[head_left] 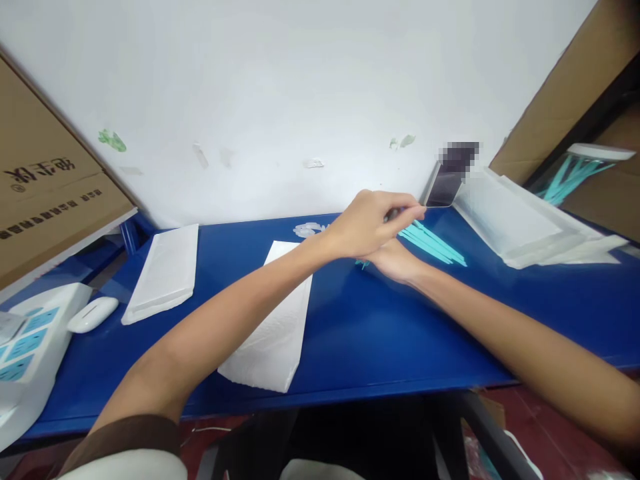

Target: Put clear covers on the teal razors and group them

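Both hands meet at the back middle of the blue table (380, 333). My left hand (367, 223) lies on top, fingers pinched together toward the right, over a loose bundle of turquoise sticks (435, 245). My right hand (395, 261) sits under it, mostly covered, its fingers hidden; a turquoise tip shows at its left side. Whether either hand grips the sticks I cannot make out for certain. A white paper sleeve (275, 327) lies flat under my left forearm.
A second stack of white sleeves (165, 273) lies at the left, beside a small white oval device (93, 313) and a white machine (30, 347). A phone (447, 180) leans on the wall. Clear bags (515, 223) lie at the right, cardboard boxes (45, 200) on both sides.
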Demonstrator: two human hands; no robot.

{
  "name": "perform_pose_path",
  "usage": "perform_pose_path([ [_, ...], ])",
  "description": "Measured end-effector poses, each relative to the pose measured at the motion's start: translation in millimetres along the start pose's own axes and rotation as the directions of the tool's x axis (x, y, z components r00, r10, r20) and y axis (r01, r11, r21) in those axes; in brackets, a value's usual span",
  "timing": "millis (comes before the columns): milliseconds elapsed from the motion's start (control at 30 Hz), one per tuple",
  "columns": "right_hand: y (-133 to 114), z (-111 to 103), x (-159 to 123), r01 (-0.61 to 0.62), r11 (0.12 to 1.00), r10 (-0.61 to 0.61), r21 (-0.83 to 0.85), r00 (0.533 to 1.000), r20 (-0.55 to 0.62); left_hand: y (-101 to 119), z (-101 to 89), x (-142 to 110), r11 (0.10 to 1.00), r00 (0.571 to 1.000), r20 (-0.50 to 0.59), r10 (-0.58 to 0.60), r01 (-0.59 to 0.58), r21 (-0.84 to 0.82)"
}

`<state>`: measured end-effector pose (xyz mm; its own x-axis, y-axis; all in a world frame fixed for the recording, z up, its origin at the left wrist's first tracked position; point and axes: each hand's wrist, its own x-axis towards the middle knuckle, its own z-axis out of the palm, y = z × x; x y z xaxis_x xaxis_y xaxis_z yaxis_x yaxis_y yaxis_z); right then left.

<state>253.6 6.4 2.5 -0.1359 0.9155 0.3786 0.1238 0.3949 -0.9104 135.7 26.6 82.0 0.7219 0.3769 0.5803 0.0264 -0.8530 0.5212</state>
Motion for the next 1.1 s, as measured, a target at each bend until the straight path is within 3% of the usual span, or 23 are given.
perform_pose_path([
  [167,6,-1,0,-0.164,0.956,0.140,0.243,0.984,0.111,-7,12.4,-1,0.997,0.990,-0.134,-0.046,0.037,-0.069],
  [367,5,5,-4,-0.181,0.929,0.141,0.322,0.979,0.144,-7,15.9,-3,0.979,0.977,-0.210,-0.028,-0.015,-0.203],
  [500,7,14,-5,-0.183,0.942,0.150,0.281,0.979,0.137,-13,16.0,-5,0.969,0.963,-0.263,-0.063,-0.004,-0.249],
  [667,-2,12,-5,-0.123,0.991,0.115,0.050,0.985,0.130,-15,15.9,-3,0.957,0.926,-0.353,-0.134,0.028,-0.290],
  [767,-7,11,-5,-0.100,0.995,0.098,0.015,0.990,0.099,-15,15.5,-1,0.926,0.918,-0.348,-0.192,0.053,-0.374],
  [900,-5,17,-6,-0.165,0.973,0.164,0.159,0.986,0.022,-14,13.8,-2,0.856,0.923,-0.292,-0.253,0.073,-0.512],
  [967,-3,20,-7,-0.178,0.948,0.180,0.264,0.984,0.019,-12,12.7,-4,0.844,0.941,-0.250,-0.227,0.063,-0.532],
  [1100,-4,19,-7,-0.214,0.882,0.177,0.420,0.976,0.124,-9,12.0,-7,0.860,0.972,-0.182,-0.145,0.033,-0.509],
])
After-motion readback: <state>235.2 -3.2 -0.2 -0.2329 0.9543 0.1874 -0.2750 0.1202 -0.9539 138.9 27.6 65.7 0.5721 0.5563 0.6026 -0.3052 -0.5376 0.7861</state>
